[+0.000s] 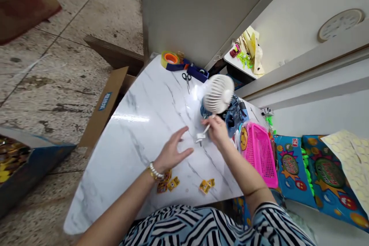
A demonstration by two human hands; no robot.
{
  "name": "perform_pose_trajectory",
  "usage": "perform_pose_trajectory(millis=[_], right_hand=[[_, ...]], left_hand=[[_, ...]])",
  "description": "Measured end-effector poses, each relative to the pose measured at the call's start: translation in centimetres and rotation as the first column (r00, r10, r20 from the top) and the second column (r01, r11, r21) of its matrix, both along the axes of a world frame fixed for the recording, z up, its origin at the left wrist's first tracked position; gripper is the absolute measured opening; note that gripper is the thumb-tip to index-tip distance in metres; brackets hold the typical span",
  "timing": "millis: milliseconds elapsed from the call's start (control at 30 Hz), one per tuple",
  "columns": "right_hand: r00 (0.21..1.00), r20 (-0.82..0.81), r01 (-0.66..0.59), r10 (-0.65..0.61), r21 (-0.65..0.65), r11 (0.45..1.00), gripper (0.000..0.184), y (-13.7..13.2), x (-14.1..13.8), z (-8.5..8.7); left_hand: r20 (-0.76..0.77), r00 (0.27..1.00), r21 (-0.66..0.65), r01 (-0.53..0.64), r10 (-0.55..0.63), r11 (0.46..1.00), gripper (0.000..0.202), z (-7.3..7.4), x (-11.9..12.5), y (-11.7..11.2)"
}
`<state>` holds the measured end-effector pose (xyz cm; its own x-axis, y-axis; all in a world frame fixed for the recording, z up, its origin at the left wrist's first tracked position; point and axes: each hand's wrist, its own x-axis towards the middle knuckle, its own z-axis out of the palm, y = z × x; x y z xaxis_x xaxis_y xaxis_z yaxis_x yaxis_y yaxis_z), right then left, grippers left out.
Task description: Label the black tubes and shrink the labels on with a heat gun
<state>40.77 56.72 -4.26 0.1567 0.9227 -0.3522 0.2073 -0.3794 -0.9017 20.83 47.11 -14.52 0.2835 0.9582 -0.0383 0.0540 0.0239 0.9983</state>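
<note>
While the right hand (217, 130) pinches a white plastic part (201, 137), the left hand (173, 150) spreads open, the carton's blue label (104, 101) unreadable.

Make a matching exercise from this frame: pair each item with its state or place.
Things:
1. Right hand
2. Left hand
3. Scissors
4. Pink plastic basket

States and places:
A. Spread open, with a pearl bracelet on the wrist
B. At the right edge of the marble-pattern tabletop
C. Pinching a small white plastic part
D. Lying on the tabletop near its far edge

Pairs: 1-C, 2-A, 3-D, 4-B
</note>
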Motion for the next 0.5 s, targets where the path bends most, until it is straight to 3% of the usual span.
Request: perform_pose_trajectory(millis=[33, 100, 200, 300, 400, 500], right_hand=[[0.999, -0.023, -0.044, 0.044, -0.023, 0.999, 0.046, -0.3, -1.3, -1.1], [0.989, -0.042, -0.142, 0.14, -0.067, 0.988, 0.047, 0.4, -1.7, -2.3], [0.974, -0.002, -0.227, 0.227, -0.09, 0.97, 0.05, 3.5, 0.5, -2.5], [0.956, 0.092, -0.268, 0.278, -0.107, 0.957, 0.05, 4.7, 1.4, -3.9], [0.918, 0.193, -0.319, 0.348, -0.164, 0.933, 0.044, 2.1, -1.0, -7.4], [0.876, 0.276, -0.355, 0.395, -0.187, 0.916, 0.046, -1.3, -2.8, -10.3]], left_hand=[[0.12, 0.992, -0.046, 0.05, -0.044, 0.998, 0.071, 0.8, 1.5, 0.7], [0.226, 0.974, -0.164, 0.062, -0.024, 0.985, 0.052, 1.2, 2.9, 1.7], [0.186, 0.981, -0.282, 0.006, 0.048, 0.959, 0.031, -0.3, 3.3, 3.1], [0.271, 0.96, -0.371, 0.032, 0.075, 0.928, 0.044, -2.1, 5.1, 3.9], [0.281, 0.943, -0.475, -0.025, 0.178, 0.879, 0.056, -4.1, 8.1, 3.6], [0.196, 0.967, -0.486, -0.051, 0.165, 0.873, 0.052, -6.6, 9.1, 2.2]])
